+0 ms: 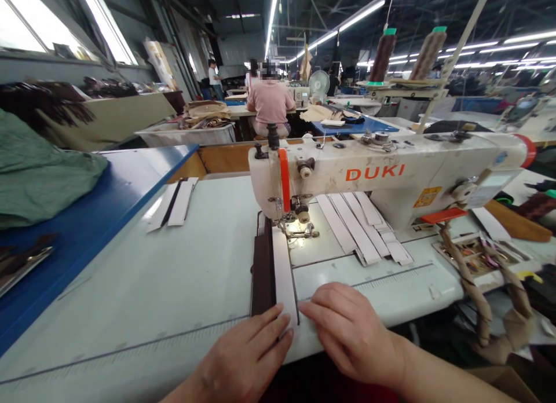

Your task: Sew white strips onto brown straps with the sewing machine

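A long white-faced strip with dark edges (pixel 284 275) runs from the table's front edge up to the presser foot of the sewing machine (pixel 330 165). A dark brown strip (pixel 263 275) lies along its left side. My left hand (pixel 247 354) rests with fingers stretched out, its fingertips on the near end of the white strip. On the other side, my right hand (pixel 347 328) has its fingers bent together, the fingertips at the strip's right edge; its thumb is mostly hidden. The machine's lamp lights the needle area.
Several white strips (pixel 354 226) lie under the machine arm, and a few more strips (pixel 178 203) lie at the table's back left. A tray of small items (pixel 482 255) sits at right. Beyond are a blue table (pixel 143 177) and a person in pink (pixel 271 102).
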### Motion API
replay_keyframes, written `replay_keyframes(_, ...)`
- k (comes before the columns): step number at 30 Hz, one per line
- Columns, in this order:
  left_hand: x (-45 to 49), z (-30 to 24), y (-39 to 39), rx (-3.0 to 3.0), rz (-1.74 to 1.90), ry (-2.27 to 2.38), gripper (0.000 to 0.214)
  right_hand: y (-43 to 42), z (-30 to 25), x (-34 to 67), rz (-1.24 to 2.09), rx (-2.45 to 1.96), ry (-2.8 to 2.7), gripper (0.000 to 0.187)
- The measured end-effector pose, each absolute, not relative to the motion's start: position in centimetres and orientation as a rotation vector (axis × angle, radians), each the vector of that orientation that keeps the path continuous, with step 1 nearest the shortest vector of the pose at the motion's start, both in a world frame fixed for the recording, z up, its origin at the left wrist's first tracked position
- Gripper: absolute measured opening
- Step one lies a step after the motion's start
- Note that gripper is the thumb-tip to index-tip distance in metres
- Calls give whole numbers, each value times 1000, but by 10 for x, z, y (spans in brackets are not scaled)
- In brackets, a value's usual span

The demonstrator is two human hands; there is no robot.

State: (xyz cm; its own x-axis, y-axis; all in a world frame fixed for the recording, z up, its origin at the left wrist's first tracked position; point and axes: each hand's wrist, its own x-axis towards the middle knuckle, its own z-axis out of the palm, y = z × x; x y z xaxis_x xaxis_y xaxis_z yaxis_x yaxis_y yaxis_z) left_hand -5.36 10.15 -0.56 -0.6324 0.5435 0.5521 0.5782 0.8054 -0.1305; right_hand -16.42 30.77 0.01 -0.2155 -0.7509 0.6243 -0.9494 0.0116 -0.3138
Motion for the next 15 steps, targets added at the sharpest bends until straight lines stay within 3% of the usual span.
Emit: replay_keyframes(15,-53,-15,93,-849,-58,-2400,34,301,-4,-168,721,2107,-2223,20)
